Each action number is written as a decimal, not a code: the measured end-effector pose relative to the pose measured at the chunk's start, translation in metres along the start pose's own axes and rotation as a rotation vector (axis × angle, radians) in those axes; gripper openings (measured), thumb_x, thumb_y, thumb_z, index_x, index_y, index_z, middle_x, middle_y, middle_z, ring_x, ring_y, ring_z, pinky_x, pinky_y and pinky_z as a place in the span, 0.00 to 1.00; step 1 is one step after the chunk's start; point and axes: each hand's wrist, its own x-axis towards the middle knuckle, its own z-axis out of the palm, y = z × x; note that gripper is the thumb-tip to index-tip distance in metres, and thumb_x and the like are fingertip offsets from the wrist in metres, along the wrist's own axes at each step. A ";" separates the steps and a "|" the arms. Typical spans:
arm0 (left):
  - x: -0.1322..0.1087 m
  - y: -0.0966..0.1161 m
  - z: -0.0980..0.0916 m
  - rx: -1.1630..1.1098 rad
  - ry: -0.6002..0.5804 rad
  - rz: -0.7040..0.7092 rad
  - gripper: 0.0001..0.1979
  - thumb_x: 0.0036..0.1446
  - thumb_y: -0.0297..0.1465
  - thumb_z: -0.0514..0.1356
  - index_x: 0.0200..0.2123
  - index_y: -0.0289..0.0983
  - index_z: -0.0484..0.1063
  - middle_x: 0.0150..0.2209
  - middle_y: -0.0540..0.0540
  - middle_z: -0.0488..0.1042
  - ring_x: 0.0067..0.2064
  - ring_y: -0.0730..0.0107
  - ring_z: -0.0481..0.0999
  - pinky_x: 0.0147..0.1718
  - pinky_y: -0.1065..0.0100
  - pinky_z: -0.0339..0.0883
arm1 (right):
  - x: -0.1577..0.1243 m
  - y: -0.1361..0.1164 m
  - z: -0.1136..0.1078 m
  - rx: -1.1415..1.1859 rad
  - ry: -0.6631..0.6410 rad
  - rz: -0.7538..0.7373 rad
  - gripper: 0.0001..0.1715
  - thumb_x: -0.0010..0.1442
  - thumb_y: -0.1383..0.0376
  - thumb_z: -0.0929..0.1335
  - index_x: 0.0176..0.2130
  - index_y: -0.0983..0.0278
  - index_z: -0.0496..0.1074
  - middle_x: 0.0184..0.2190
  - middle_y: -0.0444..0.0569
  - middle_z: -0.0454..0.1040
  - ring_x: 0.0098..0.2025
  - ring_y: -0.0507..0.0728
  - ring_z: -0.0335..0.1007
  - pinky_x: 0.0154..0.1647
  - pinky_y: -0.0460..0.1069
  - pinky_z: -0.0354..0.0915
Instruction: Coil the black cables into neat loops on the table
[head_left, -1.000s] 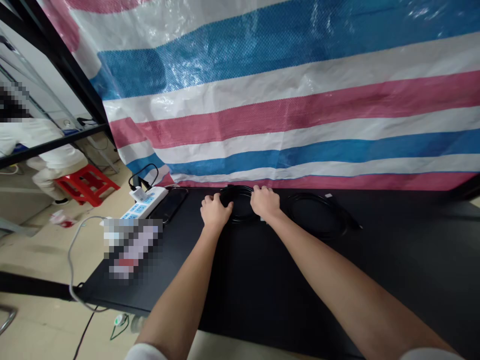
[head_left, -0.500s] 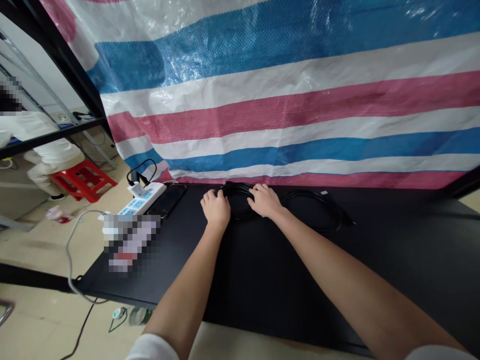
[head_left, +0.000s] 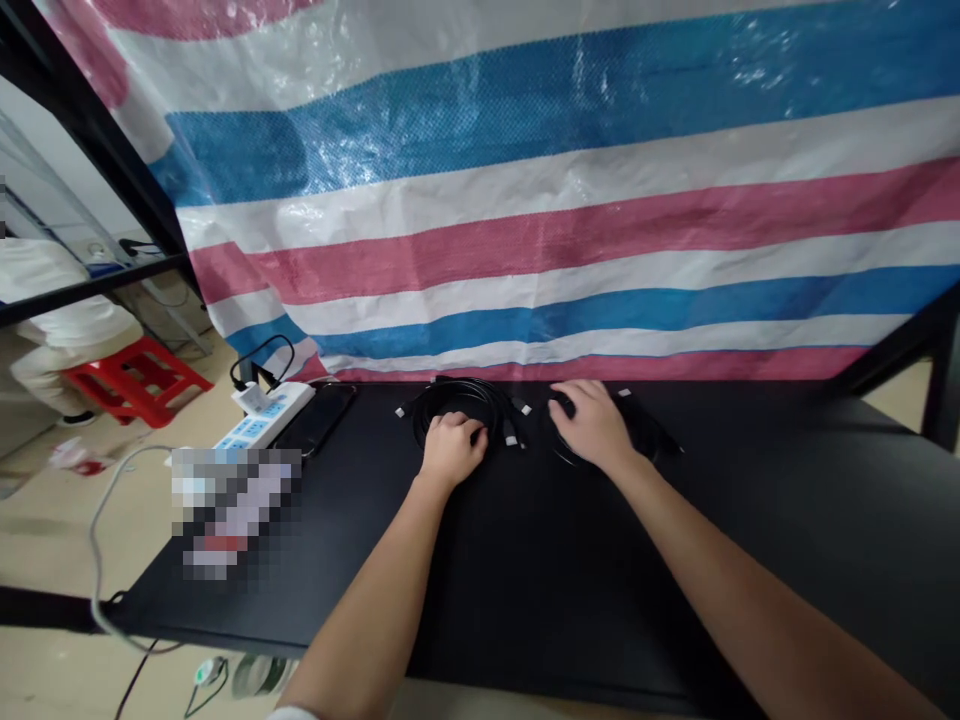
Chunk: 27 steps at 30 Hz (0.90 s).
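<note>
My left hand [head_left: 454, 450] rests at the near edge of a coil of black cable [head_left: 487, 396], its fingers curled round the near strands. Several light-tipped plugs [head_left: 511, 440] stick out from that coil on both sides. To the right, my right hand [head_left: 592, 422] lies over a second coil of black cable [head_left: 646, 428]. Its thumb and fingers are apart, with part of the coil under them. The palm hides much of this second coil, and a light tag or plug end [head_left: 624, 394] shows behind it.
A white power strip [head_left: 259, 425] with a plugged-in charger and a black phone [head_left: 319, 418] lie at the table's left. A blurred-out item [head_left: 240, 510] is in front of them. Striped sheeting [head_left: 525, 240] hangs behind the black table [head_left: 525, 600]. Beyond, a person sits on a red stool [head_left: 142, 380].
My right hand has left the left coil and moved right, onto the second coil. My left hand has come nearer, to the left coil's front edge. The view has shifted slightly.
</note>
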 end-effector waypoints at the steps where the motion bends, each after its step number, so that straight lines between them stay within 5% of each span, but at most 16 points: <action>1: 0.000 0.000 0.000 -0.013 0.038 -0.003 0.12 0.57 0.32 0.54 0.36 0.39 0.79 0.37 0.41 0.78 0.42 0.61 0.76 0.46 0.61 0.64 | -0.006 0.014 -0.004 -0.011 0.068 0.021 0.15 0.56 0.65 0.62 0.40 0.62 0.75 0.39 0.54 0.75 0.45 0.63 0.67 0.53 0.59 0.61; 5: 0.001 -0.008 -0.014 -0.033 0.196 -0.107 0.15 0.57 0.34 0.53 0.41 0.36 0.77 0.42 0.39 0.78 0.47 0.59 0.74 0.50 0.61 0.62 | -0.028 0.058 -0.014 -0.056 0.277 0.176 0.12 0.54 0.65 0.62 0.34 0.61 0.74 0.34 0.54 0.75 0.39 0.63 0.67 0.47 0.61 0.63; 8: 0.002 -0.025 -0.034 0.052 0.351 -0.491 0.21 0.57 0.35 0.50 0.48 0.32 0.72 0.50 0.33 0.73 0.53 0.50 0.70 0.52 0.53 0.60 | -0.035 0.070 -0.017 -0.071 0.320 0.285 0.11 0.53 0.64 0.62 0.33 0.60 0.73 0.32 0.54 0.74 0.38 0.64 0.66 0.46 0.61 0.63; 10: 0.001 -0.040 -0.045 0.106 0.340 -0.753 0.26 0.54 0.37 0.52 0.53 0.27 0.67 0.58 0.27 0.64 0.59 0.41 0.62 0.54 0.47 0.57 | -0.036 0.070 -0.017 -0.066 0.304 0.308 0.12 0.52 0.65 0.62 0.34 0.61 0.73 0.32 0.54 0.73 0.39 0.64 0.66 0.46 0.61 0.63; 12: -0.001 -0.051 -0.052 0.118 0.260 -0.869 0.31 0.53 0.39 0.53 0.55 0.22 0.64 0.62 0.22 0.55 0.61 0.38 0.59 0.56 0.44 0.53 | -0.036 0.068 -0.016 -0.053 0.281 0.301 0.13 0.52 0.65 0.62 0.35 0.62 0.73 0.32 0.55 0.73 0.39 0.64 0.65 0.46 0.60 0.63; 15: -0.003 -0.059 -0.053 0.102 0.164 -0.929 0.33 0.53 0.41 0.51 0.55 0.20 0.62 0.62 0.20 0.54 0.62 0.37 0.58 0.58 0.44 0.49 | -0.036 0.068 -0.015 -0.036 0.264 0.297 0.14 0.52 0.65 0.61 0.37 0.62 0.74 0.32 0.55 0.73 0.40 0.64 0.65 0.47 0.60 0.62; 27: -0.003 -0.060 -0.040 0.168 0.303 -1.005 0.33 0.52 0.41 0.52 0.53 0.20 0.63 0.61 0.19 0.55 0.64 0.37 0.52 0.59 0.42 0.46 | -0.039 0.069 -0.012 0.023 0.218 0.316 0.16 0.52 0.66 0.61 0.40 0.64 0.73 0.32 0.54 0.73 0.40 0.64 0.65 0.47 0.59 0.62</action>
